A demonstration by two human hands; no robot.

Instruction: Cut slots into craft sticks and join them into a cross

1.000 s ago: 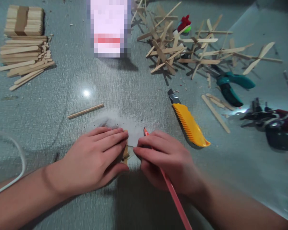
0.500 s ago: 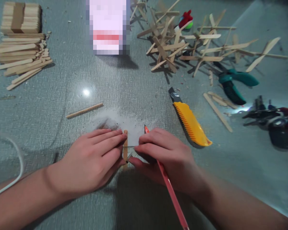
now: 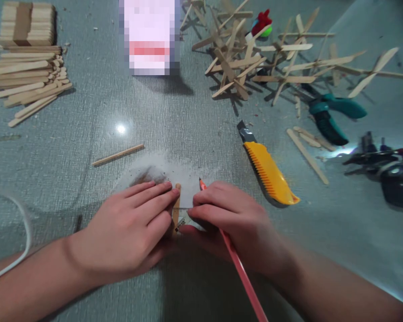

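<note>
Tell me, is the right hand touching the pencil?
Touching. The head view shows the right hand holding the pencil, covering its middle, with the tip showing past the fingers and the shaft emerging behind them.

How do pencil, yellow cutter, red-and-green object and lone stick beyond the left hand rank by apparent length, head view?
1. Pencil, partly covered by the right hand, running to the bottom edge
2. Yellow cutter
3. Lone stick
4. Red-and-green object
Nearness to the camera may stretch the pencil.
</note>
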